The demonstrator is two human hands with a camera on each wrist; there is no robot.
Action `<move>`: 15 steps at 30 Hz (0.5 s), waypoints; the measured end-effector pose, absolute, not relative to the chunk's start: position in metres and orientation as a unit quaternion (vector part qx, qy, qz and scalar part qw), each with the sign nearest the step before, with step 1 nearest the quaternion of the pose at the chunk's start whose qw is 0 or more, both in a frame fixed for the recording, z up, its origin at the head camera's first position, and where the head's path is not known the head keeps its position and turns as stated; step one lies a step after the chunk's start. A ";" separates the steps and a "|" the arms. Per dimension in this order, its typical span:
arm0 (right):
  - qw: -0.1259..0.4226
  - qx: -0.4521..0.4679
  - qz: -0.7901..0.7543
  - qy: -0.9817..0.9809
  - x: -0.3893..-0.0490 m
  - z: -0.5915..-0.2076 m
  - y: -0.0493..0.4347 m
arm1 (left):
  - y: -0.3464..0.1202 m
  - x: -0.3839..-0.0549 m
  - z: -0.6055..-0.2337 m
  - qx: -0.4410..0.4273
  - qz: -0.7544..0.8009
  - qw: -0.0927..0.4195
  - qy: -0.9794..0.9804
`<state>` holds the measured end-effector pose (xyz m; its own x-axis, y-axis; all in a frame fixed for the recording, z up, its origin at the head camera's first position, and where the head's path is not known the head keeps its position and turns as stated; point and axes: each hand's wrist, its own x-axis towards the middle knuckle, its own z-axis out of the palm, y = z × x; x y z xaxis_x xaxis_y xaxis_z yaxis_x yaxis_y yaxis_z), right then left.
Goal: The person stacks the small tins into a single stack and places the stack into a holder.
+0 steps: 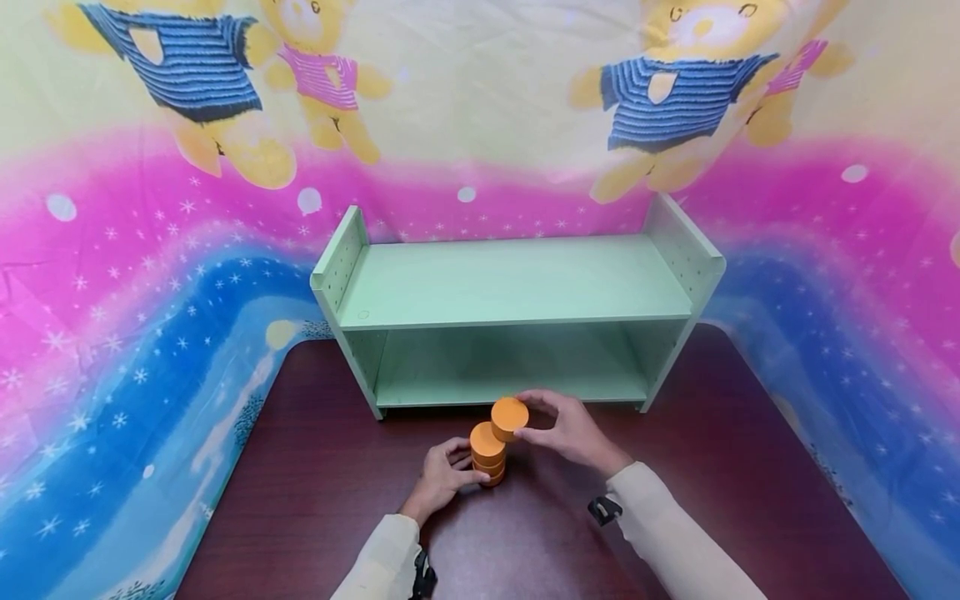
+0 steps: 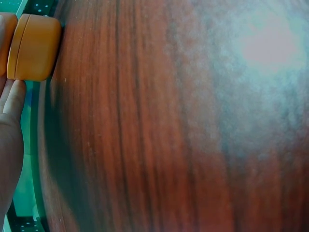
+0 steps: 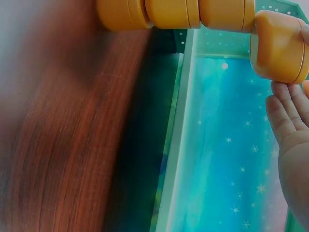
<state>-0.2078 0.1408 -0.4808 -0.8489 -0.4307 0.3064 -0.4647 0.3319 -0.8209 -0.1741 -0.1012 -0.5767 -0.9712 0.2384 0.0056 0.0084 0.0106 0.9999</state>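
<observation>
Several round orange lidded tins stand in an upright stack [image 1: 487,446] on the table, in front of the shelf. My left hand [image 1: 441,477] grips the stack low down, thumb at the front and fingers at the left side. With thumb and fingers my right hand [image 1: 564,429] holds another orange tin [image 1: 510,415], up at the top right of the stack. The right wrist view shows this held tin [image 3: 277,46] slightly offset from the row of stacked tins [image 3: 174,12]. At the left wrist view's edge, a fingertip touches the bottom tin [image 2: 36,48].
A pale green two-tier shelf [image 1: 517,279] stands at the back of the dark red-brown table [image 1: 337,492]. A cloth with bears and snowflakes [image 1: 465,125] hangs behind and on both sides. Dark straps [image 1: 603,510] sit at both wrists.
</observation>
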 end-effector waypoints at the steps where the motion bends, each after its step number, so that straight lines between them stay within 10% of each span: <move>1: 0.016 0.275 0.510 -0.815 -0.207 -0.481 0.140 | -0.101 -0.175 -0.579 0.086 0.696 0.082 0.708; 15: 0.009 0.288 0.506 -0.813 -0.205 -0.481 0.133 | -0.101 -0.172 -0.571 0.093 0.696 0.080 0.707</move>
